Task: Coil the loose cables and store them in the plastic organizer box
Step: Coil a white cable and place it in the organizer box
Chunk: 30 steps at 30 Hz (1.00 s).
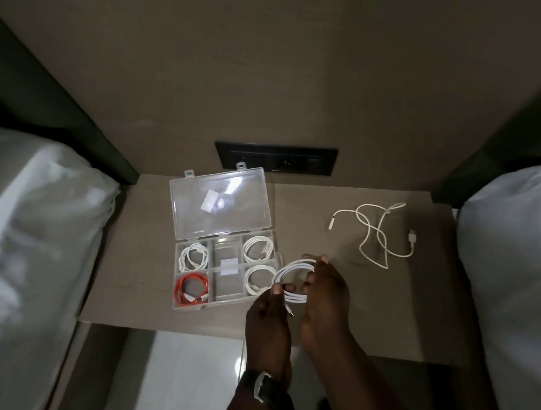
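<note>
Fingers (321,259) partly hiding white coil (293,272)

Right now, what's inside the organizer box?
The organizer box holds three coiled white cables and one red cable; the two middle compartments look empty apart from white labels.

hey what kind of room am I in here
Probably a bedroom, perhaps a hotel's: a small bedside table sits between two beds with white bedding, under a wall socket panel. Both hands hold a coiled white cable by the organizer box.
</note>
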Available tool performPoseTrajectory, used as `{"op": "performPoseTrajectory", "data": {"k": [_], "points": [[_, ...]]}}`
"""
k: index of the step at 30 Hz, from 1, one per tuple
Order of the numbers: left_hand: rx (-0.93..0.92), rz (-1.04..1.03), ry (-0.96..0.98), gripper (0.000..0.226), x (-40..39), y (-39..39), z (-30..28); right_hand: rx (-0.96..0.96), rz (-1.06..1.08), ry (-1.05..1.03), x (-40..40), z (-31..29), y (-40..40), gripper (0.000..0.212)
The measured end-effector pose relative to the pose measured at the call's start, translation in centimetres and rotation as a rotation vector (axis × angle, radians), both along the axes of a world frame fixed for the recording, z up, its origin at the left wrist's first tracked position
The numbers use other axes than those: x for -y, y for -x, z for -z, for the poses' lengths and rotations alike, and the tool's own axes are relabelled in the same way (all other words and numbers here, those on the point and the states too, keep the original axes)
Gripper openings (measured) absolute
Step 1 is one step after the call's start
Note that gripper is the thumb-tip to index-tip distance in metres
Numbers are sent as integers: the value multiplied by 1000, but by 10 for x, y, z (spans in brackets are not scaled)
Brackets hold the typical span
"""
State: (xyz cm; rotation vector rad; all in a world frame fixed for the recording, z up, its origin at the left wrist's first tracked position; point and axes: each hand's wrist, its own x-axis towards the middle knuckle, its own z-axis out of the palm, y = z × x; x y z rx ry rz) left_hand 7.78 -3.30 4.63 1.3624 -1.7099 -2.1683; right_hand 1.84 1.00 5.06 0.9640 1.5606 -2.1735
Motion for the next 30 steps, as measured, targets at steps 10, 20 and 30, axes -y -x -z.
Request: {"op": "performPoseTrajectory", "data": {"k": [10,20,30], "points": [[-38,-308,-213,14,78,11,32,-172,-310,-356,72,53,11,18],[-16,-601,-235,22,139,49,62,-308,-672,-528,112,72,48,24],[143,-269,131,27,150,57,82,-232,-692,-716,122,100,60,16]]}}
